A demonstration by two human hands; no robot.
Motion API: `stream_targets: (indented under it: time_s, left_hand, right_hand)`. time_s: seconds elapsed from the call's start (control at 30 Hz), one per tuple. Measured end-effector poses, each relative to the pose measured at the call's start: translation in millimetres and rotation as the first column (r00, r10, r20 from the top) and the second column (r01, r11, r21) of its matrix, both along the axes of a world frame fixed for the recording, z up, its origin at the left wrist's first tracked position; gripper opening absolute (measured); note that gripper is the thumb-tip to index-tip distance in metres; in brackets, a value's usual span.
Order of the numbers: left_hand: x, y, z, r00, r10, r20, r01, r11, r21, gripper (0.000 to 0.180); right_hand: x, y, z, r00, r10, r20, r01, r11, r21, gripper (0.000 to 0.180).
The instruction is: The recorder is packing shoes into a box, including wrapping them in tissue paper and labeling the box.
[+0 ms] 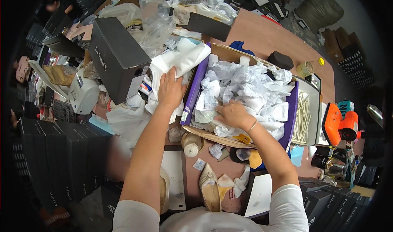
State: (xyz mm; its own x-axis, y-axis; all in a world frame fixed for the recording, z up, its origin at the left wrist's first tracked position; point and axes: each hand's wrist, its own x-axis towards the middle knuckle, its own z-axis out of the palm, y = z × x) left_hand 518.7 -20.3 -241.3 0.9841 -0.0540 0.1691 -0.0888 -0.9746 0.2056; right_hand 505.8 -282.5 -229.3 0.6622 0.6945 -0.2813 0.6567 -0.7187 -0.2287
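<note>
My left hand (171, 88) lies with fingers stretched out over white paper sheets (180, 58), just left of a purple-sided box (195, 88). Inside that box is a heap of crumpled white tissue paper (249, 84). My right hand (235, 115) reaches into the near left part of the heap, its fingers bent around some of the paper. Nearer to me, a beige pointed shoe (210, 187) rests on the table. Part of another pale shoe (164, 191) shows beside my left forearm.
A large black shoe box (116, 58) stands tilted at left, near a white device (83, 92). Right of the purple box are a tray of pale sticks (302, 117) and an orange tool (342, 123). Black boxes (61, 162) are stacked at lower left. A small bottle (191, 146) stands near the box.
</note>
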Motion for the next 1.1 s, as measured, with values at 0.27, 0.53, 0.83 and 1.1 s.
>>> stream_targets:
  time_s: [0.27, 0.53, 0.83, 1.1]
  left_hand:
    - [0.9, -0.3, -3.1, 1.000, -0.003, 0.005, 0.003, 1.000, 0.014, 0.035]
    - [1.1, -0.1, -2.5, 1.000, -0.003, 0.008, 0.003, 1.000, 0.027, 0.036]
    - [0.0, 0.7, -2.5, 0.999, 0.004, 0.032, -0.005, 0.999, 0.042, 0.033]
    - [1.6, 0.4, -4.0, 0.998, -0.001, 0.070, -0.001, 1.000, 0.027, 0.034]
  right_hand:
    - [-40.7, -24.8, 22.6, 0.990, 0.031, 0.135, -0.042, 0.996, 0.078, 0.024]
    - [40.3, -19.1, -11.2, 0.943, -0.328, 0.061, 0.329, 0.944, -0.015, 0.016]
    - [48.1, -8.2, 11.2, 0.888, -0.386, -0.249, 0.452, 0.833, 0.319, 0.029]
    - [22.3, -72.3, -6.0, 0.958, -0.256, 0.128, 0.266, 0.962, -0.066, 0.023]
